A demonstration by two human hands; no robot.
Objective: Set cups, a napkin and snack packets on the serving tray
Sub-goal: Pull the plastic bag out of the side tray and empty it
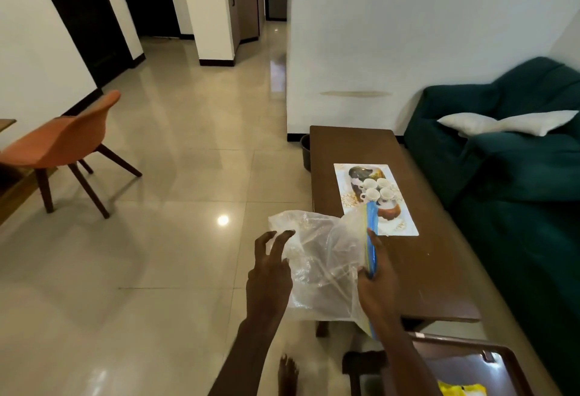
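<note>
Down at the near right corner sits a dark tray [514,361] with a yellow packet [461,390] showing at its near edge, and my bare foot [287,375] rests on the tiled floor [157,254] just left of it. Above that, my right hand [378,282] pinches the blue zip strip of a clear plastic bag [323,263], thumb on one side and fingers closed on the other, so the bag hangs crumpled between my hands over the near left edge of the desk [433,270]. My left hand [270,270] is spread, fingers curled and apart, touching the bag's left side without gripping it. Farther along the desk lies the patterned serving tray [405,229], with four white cups [378,190] clustered toward its far half; I see no napkin on it. I judge the step in hand is opening this bag to get at what it holds, though I cannot tell what is inside through the creased plastic. To do it well, I should close my left fingers on the opposite lip of the zip, pull the two sides evenly apart, and keep the mouth upward so nothing spills onto the floor. Then I should carry it over the tray's bare near half, well clear of the cups.
</note>
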